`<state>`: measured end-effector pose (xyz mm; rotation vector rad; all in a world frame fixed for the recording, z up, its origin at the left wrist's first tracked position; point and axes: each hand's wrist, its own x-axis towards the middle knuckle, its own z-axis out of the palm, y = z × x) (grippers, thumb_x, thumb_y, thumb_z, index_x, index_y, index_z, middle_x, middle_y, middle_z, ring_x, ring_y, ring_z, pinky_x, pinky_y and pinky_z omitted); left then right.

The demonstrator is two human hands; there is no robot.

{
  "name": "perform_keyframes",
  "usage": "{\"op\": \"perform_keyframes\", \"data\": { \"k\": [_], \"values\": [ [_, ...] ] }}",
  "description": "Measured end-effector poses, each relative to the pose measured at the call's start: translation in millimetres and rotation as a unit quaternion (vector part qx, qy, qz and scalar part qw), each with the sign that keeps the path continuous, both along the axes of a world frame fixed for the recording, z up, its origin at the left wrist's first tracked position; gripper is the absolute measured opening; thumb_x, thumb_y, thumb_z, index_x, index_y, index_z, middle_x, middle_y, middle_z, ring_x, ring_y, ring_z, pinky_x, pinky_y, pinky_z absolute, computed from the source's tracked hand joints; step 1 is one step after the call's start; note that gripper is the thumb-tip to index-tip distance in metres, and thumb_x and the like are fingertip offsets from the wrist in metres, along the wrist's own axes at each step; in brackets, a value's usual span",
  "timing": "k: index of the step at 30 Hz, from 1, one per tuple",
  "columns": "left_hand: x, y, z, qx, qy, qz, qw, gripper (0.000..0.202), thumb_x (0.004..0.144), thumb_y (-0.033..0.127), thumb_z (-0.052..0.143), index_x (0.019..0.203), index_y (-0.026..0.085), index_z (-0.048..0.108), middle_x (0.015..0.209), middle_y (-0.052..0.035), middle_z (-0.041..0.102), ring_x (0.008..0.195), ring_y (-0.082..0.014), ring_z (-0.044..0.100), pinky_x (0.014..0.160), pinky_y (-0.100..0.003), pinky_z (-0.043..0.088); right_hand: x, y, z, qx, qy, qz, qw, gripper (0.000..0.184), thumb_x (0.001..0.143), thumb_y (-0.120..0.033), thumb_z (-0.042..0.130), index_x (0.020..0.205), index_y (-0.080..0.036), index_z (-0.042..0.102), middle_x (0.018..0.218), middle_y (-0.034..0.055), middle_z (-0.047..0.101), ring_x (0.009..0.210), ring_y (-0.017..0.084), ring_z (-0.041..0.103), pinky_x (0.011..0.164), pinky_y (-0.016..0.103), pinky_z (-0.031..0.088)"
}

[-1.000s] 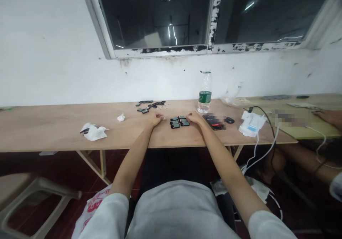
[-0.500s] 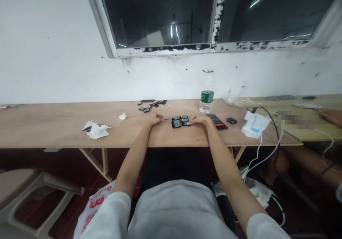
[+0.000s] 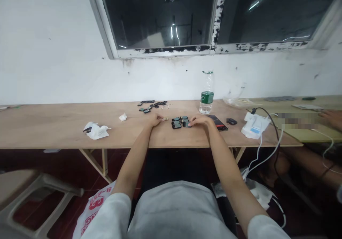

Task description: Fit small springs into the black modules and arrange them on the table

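Several small dark rectangular parts [image 3: 178, 122] lie in a tight group on the wooden table [image 3: 53, 125]. My right hand [image 3: 200, 120] rests on the table at their right, fingers curled and touching the nearest part. My left hand [image 3: 155, 119] lies left of the group, fingers closed round a small tan piece [image 3: 165, 118] that sticks out toward the parts. More dark parts [image 3: 151, 105] are scattered farther back near the wall.
A water bottle [image 3: 206, 92] stands behind my right hand. A dark phone [image 3: 217, 122], a small black item [image 3: 231, 121], a white device with cables [image 3: 255, 126] sit to the right. Crumpled white tissue [image 3: 96, 130] lies left. Another person's hand [image 3: 331, 117] is at far right. A plastic chair [image 3: 29, 196] is lower left.
My right hand slid slightly left and down onto the nearest dark part. The left hand stayed put. The view shifted a little.
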<state>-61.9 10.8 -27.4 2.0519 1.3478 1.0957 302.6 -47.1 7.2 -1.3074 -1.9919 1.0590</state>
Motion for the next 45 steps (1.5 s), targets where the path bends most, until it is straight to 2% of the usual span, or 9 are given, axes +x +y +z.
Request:
{"op": "perform_keyframes", "data": {
  "k": [3,6,9,13,19,30,36,39,45],
  "values": [
    [2.7,-0.7,3.8,-0.018,0.008,0.016,1.000,0.023,0.078,0.040,0.082,0.087,0.020,0.079,0.086,-0.0090,0.077,0.083,-0.0263,0.069,0.080,-0.038,0.057,-3.0,-2.5,3.5,-0.060,0.060,0.032,0.996,0.038,0.049,-0.038,0.099,0.067,-0.017,0.072,0.060,-0.0010,0.067,0.056,0.013,0.056,0.054,0.025,0.043],
    [12.4,-6.3,8.4,0.055,-0.022,0.040,0.997,0.022,0.085,0.036,0.076,0.098,0.019,0.076,0.104,-0.0116,0.075,0.098,-0.0269,0.068,0.090,-0.039,0.056,-13.8,-6.0,4.8,-0.045,0.141,0.022,0.989,0.042,0.051,-0.037,0.099,0.078,-0.016,0.075,0.067,0.0012,0.072,0.062,0.015,0.062,0.057,0.025,0.048],
    [30.7,-15.9,12.9,0.116,-0.021,-0.014,0.993,0.022,0.092,0.034,0.069,0.108,0.020,0.074,0.116,-0.0125,0.070,0.107,-0.0256,0.066,0.093,-0.037,0.055,-30.0,-7.1,2.3,0.010,0.197,-0.024,0.980,0.043,0.057,-0.038,0.098,0.084,-0.016,0.074,0.073,0.0040,0.076,0.064,0.016,0.066,0.058,0.026,0.051],
    [58.2,-27.3,16.3,0.160,0.008,-0.121,0.980,0.024,0.096,0.034,0.063,0.112,0.020,0.073,0.116,-0.0118,0.065,0.109,-0.0257,0.064,0.099,-0.039,0.053,-49.8,-3.9,-4.5,0.075,0.229,-0.096,0.966,0.040,0.063,-0.040,0.096,0.083,-0.015,0.073,0.071,0.0046,0.075,0.065,0.018,0.068,0.062,0.028,0.055],
    [73.0,-33.5,14.3,0.192,0.041,-0.161,0.967,0.028,0.101,0.036,0.057,0.119,0.021,0.072,0.116,-0.0102,0.064,0.114,-0.0269,0.062,0.107,-0.041,0.049,-63.5,0.9,-10.3,0.099,0.272,-0.110,0.951,0.041,0.063,-0.044,0.096,0.081,-0.015,0.073,0.079,0.0076,0.077,0.068,0.019,0.070,0.065,0.030,0.060],
    [78.7,-38.7,19.7,0.111,-0.029,-0.107,0.988,0.017,0.088,0.030,0.076,0.101,0.019,0.082,0.118,-0.0122,0.074,0.116,-0.0297,0.067,0.102,-0.043,0.055,-61.4,-0.3,-10.0,0.070,0.281,-0.072,0.954,0.042,0.063,-0.043,0.096,0.084,-0.015,0.074,0.076,0.0045,0.075,0.064,0.016,0.067,0.063,0.027,0.056],
    [76.1,-37.3,14.9,-0.044,-0.184,-0.148,0.971,0.043,0.065,0.037,0.095,0.101,0.018,0.081,0.115,-0.0126,0.080,0.112,-0.0324,0.074,0.105,-0.049,0.056,-62.3,-4.1,-8.3,0.050,0.280,-0.047,0.958,0.044,0.058,-0.043,0.099,0.082,-0.016,0.074,0.074,0.0042,0.075,0.064,0.017,0.067,0.064,0.029,0.056],
    [76.1,-34.2,12.3,-0.079,-0.217,-0.144,0.962,0.048,0.053,0.032,0.100,0.093,0.017,0.078,0.110,-0.0118,0.082,0.108,-0.0319,0.075,0.104,-0.049,0.057,-63.7,-8.2,-7.0,0.050,0.277,-0.033,0.959,0.047,0.054,-0.043,0.100,0.082,-0.016,0.074,0.074,0.0041,0.075,0.067,0.018,0.068,0.065,0.029,0.056],
    [77.3,-32.7,13.9,-0.077,-0.193,-0.139,0.968,0.044,0.057,0.032,0.099,0.093,0.018,0.078,0.109,-0.0102,0.081,0.108,-0.0312,0.074,0.101,-0.047,0.058,-65.7,-9.8,-4.2,0.049,0.262,-0.039,0.963,0.041,0.058,-0.040,0.097,0.082,-0.016,0.072,0.072,0.0037,0.074,0.066,0.018,0.067,0.063,0.028,0.055]
  ]
}}
